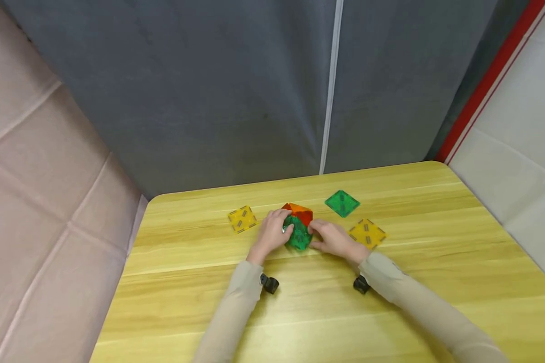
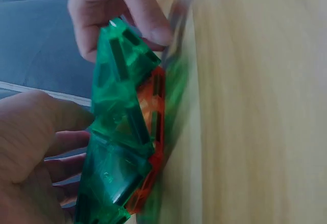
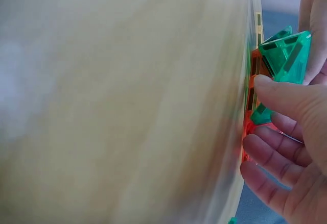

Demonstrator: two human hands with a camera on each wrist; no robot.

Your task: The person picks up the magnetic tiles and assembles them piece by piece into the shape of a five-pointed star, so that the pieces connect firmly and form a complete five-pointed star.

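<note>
A small three-dimensional shape of translucent magnetic tiles stands on the table, its green tiles (image 1: 300,238) (image 2: 115,117) (image 3: 288,60) toward the person and its red and orange tiles (image 1: 305,217) (image 2: 157,106) behind and low down. My left hand (image 1: 272,232) (image 2: 30,152) grips its left side, thumb over the green part and fingers round the far side. On the right side, my right hand (image 1: 333,238) (image 3: 306,142) holds the lower right edge between thumb and curled fingers. In the left wrist view, the green tiles meet at angles above the orange ones.
Flat on the table (image 1: 309,312) lie a yellow tile pair (image 1: 242,219) to the left, a green pair (image 1: 342,203) at the back right and another yellow pair (image 1: 368,233) beyond the right hand. A grey curtain (image 1: 218,101) hangs behind the table's back edge.
</note>
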